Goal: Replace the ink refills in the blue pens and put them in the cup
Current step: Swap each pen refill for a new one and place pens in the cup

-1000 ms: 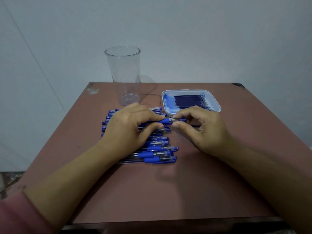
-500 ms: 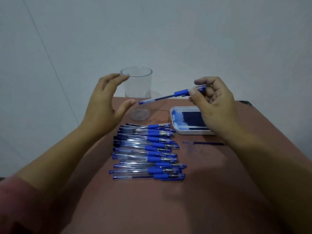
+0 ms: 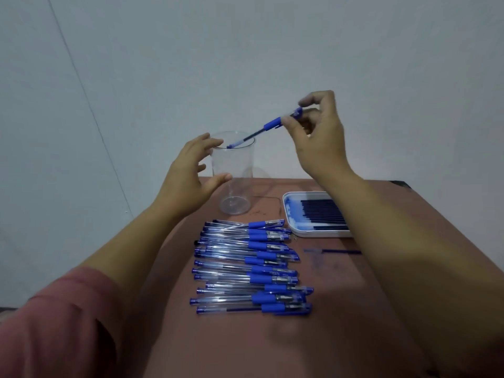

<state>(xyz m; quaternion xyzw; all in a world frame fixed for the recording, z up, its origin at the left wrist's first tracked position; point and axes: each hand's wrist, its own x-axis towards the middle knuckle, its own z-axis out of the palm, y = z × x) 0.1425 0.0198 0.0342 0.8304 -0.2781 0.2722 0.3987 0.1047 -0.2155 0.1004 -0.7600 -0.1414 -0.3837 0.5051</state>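
I have the right hand (image 3: 319, 143) pinching one pen (image 3: 272, 124) by its cap end, the tail over the mouth of the empty cup (image 3: 234, 184). The left hand (image 3: 188, 181) curves loosely open beside it. No pen is in the cup yet. Below the fingers lie roughly fourteen pens (image 3: 251, 266), one refill tray (image 3: 291, 222) and one loose refill (image 3: 338, 251).

Plain pale wall (image 3: 245, 50) behind a reddish-brown tabletop (image 3: 381, 309).
The grey-white wall fills the upper half, crossed by a thin slanting seam (image 3: 90, 105) at the left, under dim, even light. The tabletop is matte and scuffed, with a dark chipped corner (image 3: 399, 184) at its far right.
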